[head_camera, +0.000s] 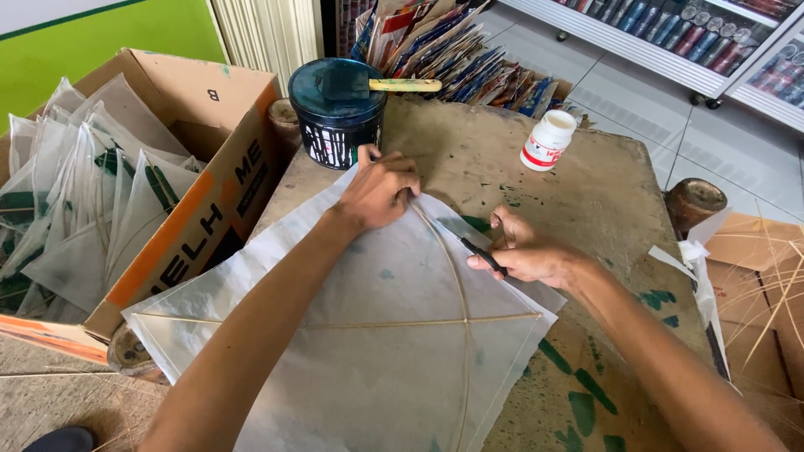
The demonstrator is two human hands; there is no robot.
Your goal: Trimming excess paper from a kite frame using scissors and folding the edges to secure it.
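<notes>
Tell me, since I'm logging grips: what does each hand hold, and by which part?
The right hand grips a small blade by its dark handle. The left hand holds nothing; it presses the paper kite flat near its top corner.

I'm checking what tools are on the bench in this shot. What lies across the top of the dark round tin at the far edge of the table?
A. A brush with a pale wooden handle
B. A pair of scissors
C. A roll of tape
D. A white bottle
A: a brush with a pale wooden handle rests flat across the lid of the dark tin, while the white bottle stands apart on the table, to the tin's right.
</notes>
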